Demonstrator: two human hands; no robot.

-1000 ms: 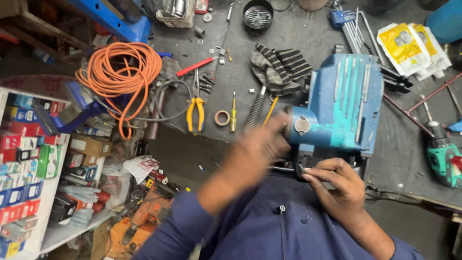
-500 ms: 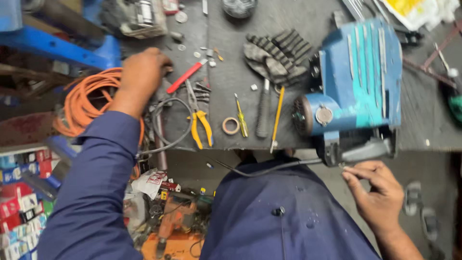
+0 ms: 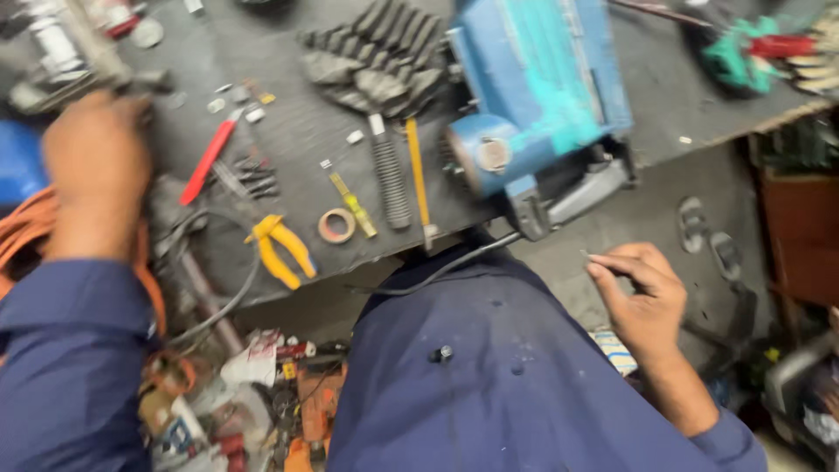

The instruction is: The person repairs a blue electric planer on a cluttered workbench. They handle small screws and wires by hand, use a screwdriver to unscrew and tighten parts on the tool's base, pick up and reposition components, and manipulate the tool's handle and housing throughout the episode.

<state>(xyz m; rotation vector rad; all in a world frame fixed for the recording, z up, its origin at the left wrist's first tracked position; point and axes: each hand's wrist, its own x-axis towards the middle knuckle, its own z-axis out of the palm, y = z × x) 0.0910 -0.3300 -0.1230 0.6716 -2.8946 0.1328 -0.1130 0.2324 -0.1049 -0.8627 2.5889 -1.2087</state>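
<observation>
Your left hand [image 3: 96, 166] is stretched out to the far left of the counter [image 3: 288, 131], its back toward you and blurred, so you cannot tell whether it is clenched or grasping anything; it sits just beside a grey metal part [image 3: 61, 61] at the far left corner and near the red-handled screwdriver [image 3: 208, 162]. Your right hand [image 3: 642, 297] hangs off the counter's near edge, over the floor, with the fingertips [image 3: 603, 267] pinched together on something thin and small that is too fine to make out.

The blue power tool [image 3: 542, 96] lies on the counter at the right, its grey handle [image 3: 577, 192] overhanging the near edge, and its black cord [image 3: 437, 275] runs down across your blue shirt. To its left lie a dark work glove [image 3: 376, 61], a yellow-handled screwdriver [image 3: 418, 175], a ring of tape [image 3: 336, 225] and yellow pliers [image 3: 278, 249] near the edge. An orange cable [image 3: 26, 232] coils at the left, under your forearm.
</observation>
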